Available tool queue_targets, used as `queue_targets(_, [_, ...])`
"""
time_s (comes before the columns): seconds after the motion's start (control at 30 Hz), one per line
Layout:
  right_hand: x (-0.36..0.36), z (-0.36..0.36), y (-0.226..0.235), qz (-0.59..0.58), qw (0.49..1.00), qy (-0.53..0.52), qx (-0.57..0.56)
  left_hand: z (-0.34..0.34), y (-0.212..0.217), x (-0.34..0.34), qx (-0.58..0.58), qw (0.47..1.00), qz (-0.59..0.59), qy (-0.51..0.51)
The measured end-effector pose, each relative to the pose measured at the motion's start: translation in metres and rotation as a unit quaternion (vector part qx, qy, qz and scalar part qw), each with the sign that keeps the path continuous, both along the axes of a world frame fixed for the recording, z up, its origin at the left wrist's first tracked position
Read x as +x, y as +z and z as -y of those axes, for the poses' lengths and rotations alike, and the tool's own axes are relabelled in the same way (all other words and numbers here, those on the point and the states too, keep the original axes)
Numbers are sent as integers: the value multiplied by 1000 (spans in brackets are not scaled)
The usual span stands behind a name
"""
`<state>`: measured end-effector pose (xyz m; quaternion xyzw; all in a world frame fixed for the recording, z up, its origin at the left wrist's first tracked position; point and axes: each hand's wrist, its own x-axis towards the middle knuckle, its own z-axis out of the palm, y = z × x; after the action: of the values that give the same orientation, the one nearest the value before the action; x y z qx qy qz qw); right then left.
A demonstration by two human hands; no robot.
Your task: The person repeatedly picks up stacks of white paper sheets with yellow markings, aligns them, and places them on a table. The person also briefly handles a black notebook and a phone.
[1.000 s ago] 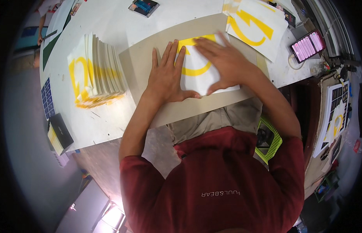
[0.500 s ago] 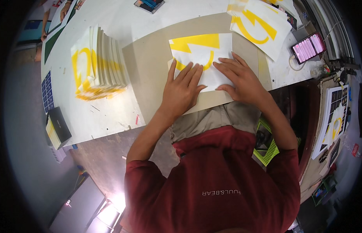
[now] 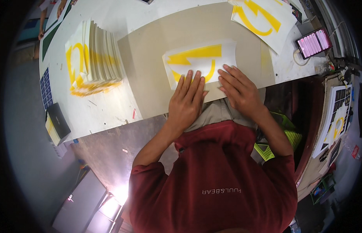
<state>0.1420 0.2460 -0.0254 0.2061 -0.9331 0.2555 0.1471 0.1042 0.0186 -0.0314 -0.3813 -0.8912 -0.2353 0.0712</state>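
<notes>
A white paper sheet with yellow printed shapes (image 3: 196, 51) lies on a flat grey-beige board (image 3: 144, 73) in front of me. Its outer edges look blurred, and whether it is folded I cannot tell. My left hand (image 3: 187, 97) rests flat with its fingertips on the sheet's near edge, fingers stretched out side by side. On the other side my right hand (image 3: 240, 91) lies palm down, fingers straight, its tips at the sheet's near right corner. Neither hand grasps anything. The fingers cover part of the near edge.
A thick stack of folded yellow-and-white sheets (image 3: 99, 58) stands on the white table (image 3: 107, 112) at left. Loose printed sheets (image 3: 262, 19) fan out at the far right, near a lit phone (image 3: 314, 43) on a cable. A black-covered box (image 3: 58, 123) sits at the left edge.
Both hands have slid toward my body, from the sheet's middle to its near edge. The sheet now shows shorter from front to back. The view has shifted slightly.
</notes>
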Motion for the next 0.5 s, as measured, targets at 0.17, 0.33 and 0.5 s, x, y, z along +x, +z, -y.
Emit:
queue_targets(0.17, [1, -1, -2, 19, 1000, 3, -14, 0, 0, 0, -6, 1000, 14, 1])
queue_targets(0.33, [1, -1, -3, 18, 1000, 4, -11, 1, -2, -1, -2, 1000, 18, -1])
queue_targets(0.5, [0, -2, -4, 10, 1000, 5, -1, 6, -3, -2, 16, 999, 40, -6])
